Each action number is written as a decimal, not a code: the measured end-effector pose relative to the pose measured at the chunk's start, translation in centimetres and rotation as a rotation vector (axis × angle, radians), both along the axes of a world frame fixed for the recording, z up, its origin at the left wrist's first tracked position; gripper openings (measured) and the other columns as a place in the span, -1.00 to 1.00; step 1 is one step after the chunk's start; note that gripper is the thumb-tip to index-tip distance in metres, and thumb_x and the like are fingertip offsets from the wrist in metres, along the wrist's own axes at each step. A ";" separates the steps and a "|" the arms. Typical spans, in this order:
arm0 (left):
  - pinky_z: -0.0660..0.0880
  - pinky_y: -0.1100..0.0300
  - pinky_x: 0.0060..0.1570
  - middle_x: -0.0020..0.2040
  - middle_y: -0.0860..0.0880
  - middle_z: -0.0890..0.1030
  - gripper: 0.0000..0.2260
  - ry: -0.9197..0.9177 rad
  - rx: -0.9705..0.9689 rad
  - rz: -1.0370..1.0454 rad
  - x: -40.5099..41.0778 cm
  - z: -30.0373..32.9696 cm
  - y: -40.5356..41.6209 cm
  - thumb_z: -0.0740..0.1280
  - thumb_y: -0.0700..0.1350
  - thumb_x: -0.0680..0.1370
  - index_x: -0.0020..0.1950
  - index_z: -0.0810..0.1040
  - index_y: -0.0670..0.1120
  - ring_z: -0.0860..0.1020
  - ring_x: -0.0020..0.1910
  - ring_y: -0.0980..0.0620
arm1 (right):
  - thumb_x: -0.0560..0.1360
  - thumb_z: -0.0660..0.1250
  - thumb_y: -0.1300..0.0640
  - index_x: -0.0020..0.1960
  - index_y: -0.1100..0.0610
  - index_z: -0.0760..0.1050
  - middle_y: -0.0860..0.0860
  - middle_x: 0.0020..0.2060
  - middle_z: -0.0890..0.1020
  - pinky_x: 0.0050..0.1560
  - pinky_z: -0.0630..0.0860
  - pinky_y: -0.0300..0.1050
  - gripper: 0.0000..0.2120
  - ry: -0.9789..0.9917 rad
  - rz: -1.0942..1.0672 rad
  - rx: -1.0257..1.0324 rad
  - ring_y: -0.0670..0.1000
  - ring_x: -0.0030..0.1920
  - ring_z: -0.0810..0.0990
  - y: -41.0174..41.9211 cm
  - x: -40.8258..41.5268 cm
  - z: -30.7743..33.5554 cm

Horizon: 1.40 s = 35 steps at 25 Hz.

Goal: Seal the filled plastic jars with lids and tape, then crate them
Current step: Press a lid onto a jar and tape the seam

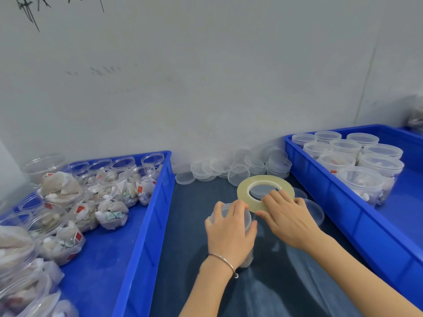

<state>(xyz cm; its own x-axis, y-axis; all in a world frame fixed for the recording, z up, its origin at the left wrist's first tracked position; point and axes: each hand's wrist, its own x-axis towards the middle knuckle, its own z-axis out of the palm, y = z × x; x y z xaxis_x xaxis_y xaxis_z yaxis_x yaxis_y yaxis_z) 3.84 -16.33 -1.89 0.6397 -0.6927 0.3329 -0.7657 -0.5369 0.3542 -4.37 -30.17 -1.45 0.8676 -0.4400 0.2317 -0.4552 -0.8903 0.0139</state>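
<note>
Two hands on one lidded jar (231, 216) mid-worktop: left hand (231, 229) clamps its lid so it won't spin, right hand (286, 216) has its grip on the tape roll (265, 193), probably feeding tape around the seam. Sealed jars sit in the right crate (325, 191).

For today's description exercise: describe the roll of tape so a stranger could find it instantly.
Look between the two blue crates, on the dark surface before the wall. Past the loose clear lids, the tape roll is under the right hand. It alone is a yellowish ring with an open centre.
</note>
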 end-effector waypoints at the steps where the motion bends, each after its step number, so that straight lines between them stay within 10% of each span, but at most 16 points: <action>1: 0.31 0.03 0.16 0.12 0.16 0.41 -0.74 0.022 0.002 -0.032 0.5 0.3 0.2 0.20 0.14 0.56 0.22 0.36 0.11 0.27 0.34 0.04 | 0.60 -0.11 -0.22 0.13 -0.01 0.32 -0.14 0.05 0.37 0.02 0.35 -0.08 -0.63 0.011 0.018 0.039 -0.07 0.11 0.33 0.0 0.4 0.1; 8: 0.17 -0.20 0.30 0.39 -0.01 0.23 -0.76 0.060 0.233 0.021 0.5 1.2 -0.9 0.15 0.00 0.55 0.22 0.29 0.05 0.23 0.36 -0.08 | 0.59 -0.04 -0.23 -0.01 0.00 0.30 -0.14 0.01 0.35 0.07 0.38 0.00 -0.67 0.040 0.014 0.150 -0.07 0.16 0.31 0.7 1.1 0.5; 11: 0.23 -0.11 0.21 0.20 -0.04 0.42 -0.75 -0.123 0.182 0.169 -1.0 0.3 -1.6 0.06 -0.02 0.59 0.25 0.29 0.00 0.34 0.23 -0.10 | 0.60 -0.05 -0.22 0.05 0.02 0.34 -0.14 0.07 0.37 0.07 0.37 -0.03 -0.64 0.034 -0.003 0.092 -0.09 0.20 0.30 0.9 1.1 0.6; 16: 0.49 0.08 -0.22 -0.26 0.03 0.56 -0.81 -0.293 -0.040 0.101 -0.4 0.0 -0.6 0.45 -0.02 0.33 -0.11 0.58 -0.02 0.55 -0.24 -0.02 | 0.61 -0.06 -0.21 0.12 0.01 0.36 -0.14 0.12 0.39 0.08 0.38 -0.04 -0.63 0.024 0.021 0.047 -0.10 0.22 0.30 0.8 0.9 0.7; 35: 0.31 0.18 -0.22 -0.25 0.10 0.53 -0.83 -0.192 -0.189 -0.341 4.1 0.5 -1.7 0.18 0.04 0.38 -0.23 0.49 -0.02 0.48 -0.22 0.07 | 0.60 0.01 -0.17 0.08 0.11 0.47 -0.04 0.01 0.48 -0.15 0.20 0.03 -0.58 -0.123 -0.307 -0.004 0.04 0.16 0.39 6.0 -0.6 1.3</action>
